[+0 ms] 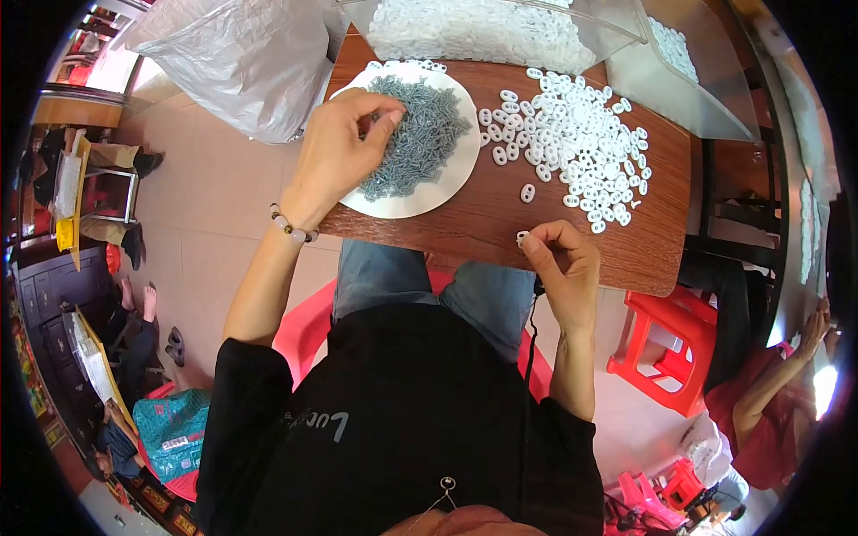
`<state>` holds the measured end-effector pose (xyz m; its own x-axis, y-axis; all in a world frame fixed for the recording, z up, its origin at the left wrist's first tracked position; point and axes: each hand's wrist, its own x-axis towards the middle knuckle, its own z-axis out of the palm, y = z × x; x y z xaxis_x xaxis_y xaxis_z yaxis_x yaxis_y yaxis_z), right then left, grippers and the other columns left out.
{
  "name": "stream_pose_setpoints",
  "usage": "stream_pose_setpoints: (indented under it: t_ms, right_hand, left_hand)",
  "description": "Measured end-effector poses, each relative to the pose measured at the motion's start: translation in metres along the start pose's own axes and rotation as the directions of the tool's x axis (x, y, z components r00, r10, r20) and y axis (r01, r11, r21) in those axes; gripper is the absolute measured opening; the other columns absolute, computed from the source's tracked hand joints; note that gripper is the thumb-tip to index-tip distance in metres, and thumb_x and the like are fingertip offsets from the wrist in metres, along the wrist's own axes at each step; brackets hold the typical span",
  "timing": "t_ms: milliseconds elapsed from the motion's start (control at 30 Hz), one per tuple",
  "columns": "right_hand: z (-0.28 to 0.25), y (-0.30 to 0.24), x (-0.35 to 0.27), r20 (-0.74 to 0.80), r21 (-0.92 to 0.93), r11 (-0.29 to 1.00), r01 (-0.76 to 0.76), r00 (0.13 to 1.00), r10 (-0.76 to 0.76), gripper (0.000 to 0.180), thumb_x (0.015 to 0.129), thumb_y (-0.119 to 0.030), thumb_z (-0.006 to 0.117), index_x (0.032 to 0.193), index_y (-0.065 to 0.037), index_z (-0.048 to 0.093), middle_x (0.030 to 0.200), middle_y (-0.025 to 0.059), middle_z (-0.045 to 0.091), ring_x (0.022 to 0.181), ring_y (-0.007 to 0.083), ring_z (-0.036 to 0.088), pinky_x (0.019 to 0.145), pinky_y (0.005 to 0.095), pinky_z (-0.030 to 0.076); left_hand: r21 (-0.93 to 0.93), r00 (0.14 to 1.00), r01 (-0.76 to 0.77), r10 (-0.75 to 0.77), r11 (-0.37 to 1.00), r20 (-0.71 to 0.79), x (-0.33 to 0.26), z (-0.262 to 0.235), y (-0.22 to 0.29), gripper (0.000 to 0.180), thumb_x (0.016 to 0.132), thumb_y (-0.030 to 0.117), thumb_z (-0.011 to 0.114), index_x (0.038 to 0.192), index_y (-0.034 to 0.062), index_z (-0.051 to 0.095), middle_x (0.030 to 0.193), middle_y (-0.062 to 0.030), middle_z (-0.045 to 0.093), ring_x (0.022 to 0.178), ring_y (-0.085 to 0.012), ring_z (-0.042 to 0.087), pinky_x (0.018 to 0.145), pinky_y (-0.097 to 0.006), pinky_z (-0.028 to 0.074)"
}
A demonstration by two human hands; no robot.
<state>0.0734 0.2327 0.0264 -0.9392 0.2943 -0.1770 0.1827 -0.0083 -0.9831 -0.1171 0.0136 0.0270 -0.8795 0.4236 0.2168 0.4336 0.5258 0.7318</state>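
The left hand [344,147] pinches into a heap of small grey metal pins [418,136] on a round white plate [429,198]; the right hand [561,263] holds one small white oval plastic ring [523,238] at the near edge of the brown wooden board [500,214], with more loose white rings [581,147] scattered far right

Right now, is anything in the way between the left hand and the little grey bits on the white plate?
No. The left hand already rests its fingertips on the grey pieces heaped on the white plate.
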Motion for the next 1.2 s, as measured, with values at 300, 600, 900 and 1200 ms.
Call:
stream_pose_setpoints:
  t_ms: [300, 600, 900, 1200]
  right_hand:
    - [0.009, -0.007, 0.012, 0.048, 0.118, 0.993, -0.006, 0.999, 0.001, 0.009, 0.088, -0.011, 0.063, 0.086, -0.002, 0.061, 0.073, 0.0002, 0.060, 0.066, 0.0042, 0.052, 0.060, 0.0178, 0.040]
    - [0.035, -0.018, 0.022, 0.095, 0.367, 0.928, -0.064, 0.995, 0.031, 0.006, 0.087, -0.006, 0.062, 0.089, -0.001, 0.061, 0.079, 0.0072, 0.066, 0.064, 0.0080, 0.059, 0.059, 0.0205, 0.046]
    - [0.041, -0.013, 0.026, 0.063, 0.372, 0.928, -0.008, 0.998, -0.017, 0.009, 0.086, -0.008, 0.064, 0.091, -0.002, 0.061, 0.083, 0.0076, 0.067, 0.067, 0.0060, 0.058, 0.060, 0.0184, 0.043]
    - [0.054, -0.023, 0.043, 0.089, 0.224, 0.972, 0.072, 0.992, -0.094, 0.012, 0.087, -0.007, 0.061, 0.097, 0.000, 0.064, 0.081, 0.0038, 0.065, 0.068, 0.0052, 0.056, 0.059, 0.0182, 0.043]
  left_hand:
    - [-0.755, 0.891, 0.417, -0.390, 0.506, 0.231, -0.020, -0.003, 0.014, 0.018, 0.090, 0.012, 0.062, 0.102, -0.0009, 0.066, 0.087, -0.0063, 0.068, 0.068, -0.0062, 0.059, 0.064, -0.019, 0.049]
    - [-0.865, 0.832, 0.493, -0.342, 0.092, 0.437, -0.054, 0.030, 0.045, 0.022, 0.090, 0.017, 0.062, 0.105, 0.0001, 0.064, 0.093, -0.0084, 0.067, 0.077, -0.0101, 0.063, 0.071, -0.022, 0.051]
    - [-0.879, 0.855, 0.466, -0.304, 0.098, 0.419, -0.064, 0.042, 0.055, 0.021, 0.090, 0.017, 0.064, 0.103, 0.0002, 0.064, 0.088, -0.0027, 0.064, 0.075, -0.0071, 0.056, 0.068, -0.020, 0.046]
    - [-0.917, 0.900, 0.332, -0.365, 0.220, 0.238, -0.064, 0.035, 0.054, 0.017, 0.088, 0.014, 0.066, 0.100, 0.0008, 0.066, 0.087, -0.0025, 0.065, 0.074, -0.0056, 0.055, 0.067, -0.019, 0.044]
